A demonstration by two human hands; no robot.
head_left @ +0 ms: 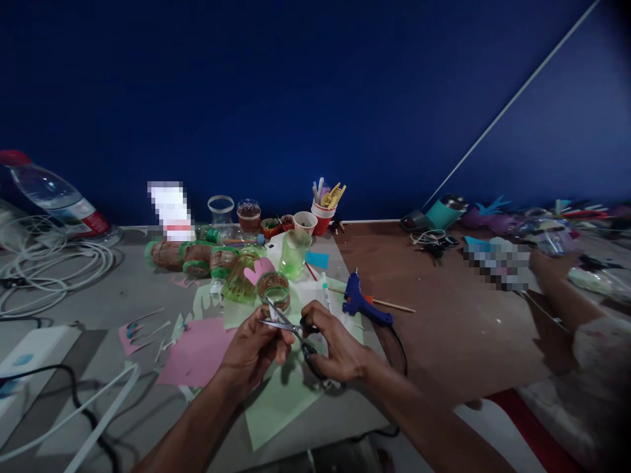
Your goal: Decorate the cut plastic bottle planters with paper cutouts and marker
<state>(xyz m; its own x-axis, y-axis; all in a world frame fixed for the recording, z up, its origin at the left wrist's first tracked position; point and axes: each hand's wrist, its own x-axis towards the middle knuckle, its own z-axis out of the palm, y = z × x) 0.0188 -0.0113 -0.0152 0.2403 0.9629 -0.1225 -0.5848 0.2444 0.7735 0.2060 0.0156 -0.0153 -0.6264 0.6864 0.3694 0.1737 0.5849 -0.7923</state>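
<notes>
My right hand (340, 345) is closed around the black handles of a pair of scissors (288, 325), its fingers in the loops. The scissors' blades stand apart and point left, over my left hand (254, 348). My left hand pinches a small white piece, apparently paper (271, 310), at the blades; its lower part is hidden by the fingers. Just beyond my hands is a cut bottle ring with green edges (274, 291), with a pink paper cutout (258, 270) beside it. Light green paper (280, 414) lies beneath my hands, and a pink sheet (194, 355) lies left of them.
A blue glue gun (362, 301) with a black cord lies to the right. Cups, a green cut bottle (294, 255) and brown-and-green bottle pieces (167, 255) stand at the back. White cables (93, 269) coil at left. Another person's arm (557, 289) reaches in from the right.
</notes>
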